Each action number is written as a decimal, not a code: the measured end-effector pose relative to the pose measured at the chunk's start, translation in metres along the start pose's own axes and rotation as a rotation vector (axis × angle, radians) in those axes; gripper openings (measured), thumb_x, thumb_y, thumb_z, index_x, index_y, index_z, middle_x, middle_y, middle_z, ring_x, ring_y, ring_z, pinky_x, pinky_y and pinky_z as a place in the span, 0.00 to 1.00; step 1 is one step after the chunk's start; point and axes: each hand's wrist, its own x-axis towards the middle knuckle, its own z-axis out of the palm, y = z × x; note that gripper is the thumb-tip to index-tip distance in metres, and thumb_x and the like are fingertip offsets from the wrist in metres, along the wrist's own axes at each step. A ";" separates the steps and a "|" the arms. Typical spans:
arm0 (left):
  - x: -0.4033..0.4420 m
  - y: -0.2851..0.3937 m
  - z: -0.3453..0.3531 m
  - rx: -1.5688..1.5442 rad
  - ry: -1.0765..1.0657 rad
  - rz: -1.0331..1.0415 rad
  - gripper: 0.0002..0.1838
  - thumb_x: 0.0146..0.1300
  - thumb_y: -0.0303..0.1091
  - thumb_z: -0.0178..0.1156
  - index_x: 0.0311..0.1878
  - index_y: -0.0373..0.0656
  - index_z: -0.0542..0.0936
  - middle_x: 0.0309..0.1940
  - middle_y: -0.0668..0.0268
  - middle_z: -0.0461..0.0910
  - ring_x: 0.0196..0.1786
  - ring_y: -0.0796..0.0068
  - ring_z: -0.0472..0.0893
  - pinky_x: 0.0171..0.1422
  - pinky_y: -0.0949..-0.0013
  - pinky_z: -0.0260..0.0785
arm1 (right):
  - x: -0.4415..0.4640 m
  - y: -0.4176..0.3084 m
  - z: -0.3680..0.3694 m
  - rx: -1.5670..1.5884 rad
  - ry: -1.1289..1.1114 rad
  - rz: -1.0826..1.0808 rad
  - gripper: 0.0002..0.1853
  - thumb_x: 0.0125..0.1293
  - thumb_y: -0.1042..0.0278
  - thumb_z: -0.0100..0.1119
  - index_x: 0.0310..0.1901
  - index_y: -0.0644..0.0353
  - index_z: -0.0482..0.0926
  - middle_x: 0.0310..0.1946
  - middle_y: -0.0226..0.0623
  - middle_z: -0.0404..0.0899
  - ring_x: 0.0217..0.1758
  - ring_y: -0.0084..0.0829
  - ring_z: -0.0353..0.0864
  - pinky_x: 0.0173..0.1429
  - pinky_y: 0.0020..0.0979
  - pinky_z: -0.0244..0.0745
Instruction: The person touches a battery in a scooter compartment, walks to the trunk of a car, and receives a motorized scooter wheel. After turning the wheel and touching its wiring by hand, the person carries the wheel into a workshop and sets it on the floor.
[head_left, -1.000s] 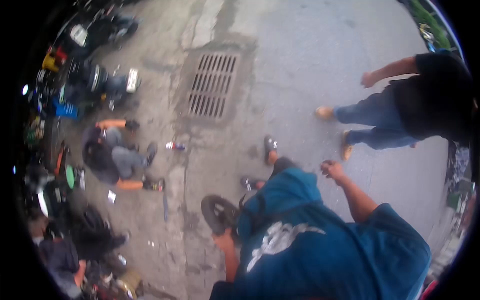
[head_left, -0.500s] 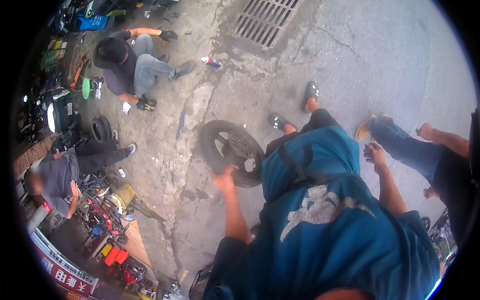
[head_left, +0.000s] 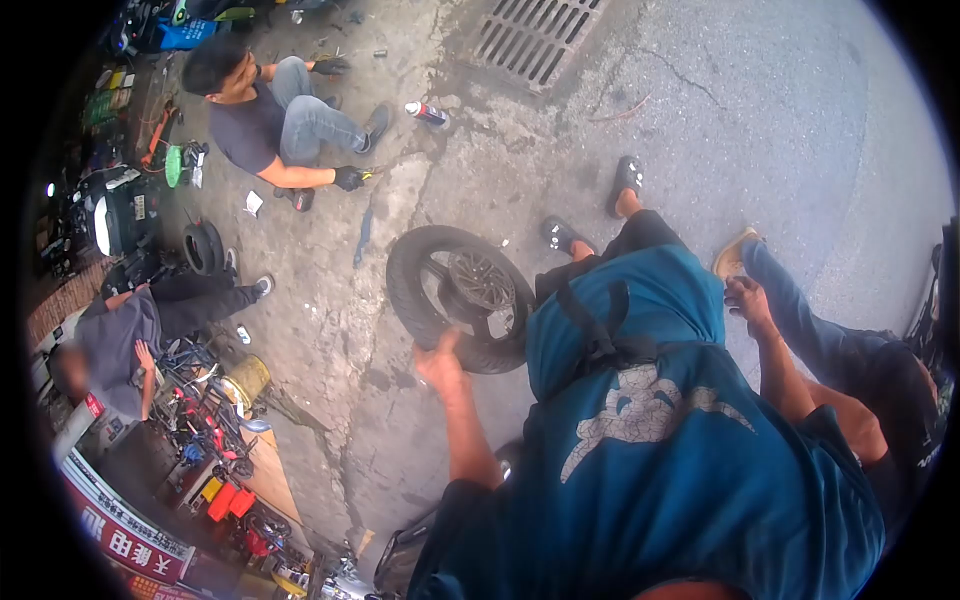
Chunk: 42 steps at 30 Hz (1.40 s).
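A motorcycle wheel with a black tyre and a dark spoked rim is tilted beside my left leg. My left hand grips the tyre's near edge, its fingers partly hidden by the rubber. My right hand is by my right thigh with its fingers curled closed, and I see nothing in them. Another person's jeans are close to this hand.
A person in dark gloves sits on the ground near a spray can. At left are another person, stacked tyres and a yellow bucket. A drain grate lies ahead.
The wheel has turned, showing more of its hub face, and shifted slightly left with my left hand. The seated person has raised their head and moved a gloved hand. The person at right leans closer.
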 end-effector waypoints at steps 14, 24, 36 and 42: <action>-0.012 0.019 0.012 0.011 -0.029 -0.023 0.33 0.45 0.16 0.66 0.59 0.26 0.69 0.49 0.54 0.78 0.48 0.62 0.79 0.56 0.63 0.71 | 0.017 0.012 -0.008 0.013 -0.033 -0.006 0.22 0.64 0.53 0.57 0.53 0.61 0.76 0.38 0.36 0.79 0.38 0.29 0.78 0.42 0.31 0.72; -0.021 0.034 0.020 0.063 -0.040 -0.015 0.33 0.44 0.16 0.66 0.58 0.24 0.68 0.46 0.54 0.79 0.46 0.64 0.79 0.54 0.64 0.72 | 0.007 0.004 -0.007 0.018 0.000 0.020 0.22 0.64 0.55 0.57 0.53 0.62 0.77 0.39 0.38 0.80 0.40 0.30 0.79 0.43 0.32 0.73; -0.022 0.031 0.016 0.193 -0.079 0.027 0.36 0.44 0.16 0.66 0.60 0.23 0.67 0.49 0.52 0.78 0.47 0.62 0.78 0.54 0.64 0.71 | 0.017 0.002 -0.006 0.034 0.005 0.041 0.21 0.64 0.55 0.58 0.50 0.63 0.77 0.35 0.36 0.80 0.37 0.28 0.78 0.39 0.30 0.72; -0.024 0.035 0.017 0.206 -0.057 0.030 0.32 0.44 0.18 0.65 0.58 0.27 0.71 0.46 0.55 0.78 0.45 0.62 0.79 0.52 0.63 0.72 | 0.032 -0.001 -0.005 0.012 -0.004 0.025 0.21 0.63 0.55 0.59 0.50 0.64 0.77 0.34 0.36 0.79 0.35 0.28 0.77 0.37 0.30 0.72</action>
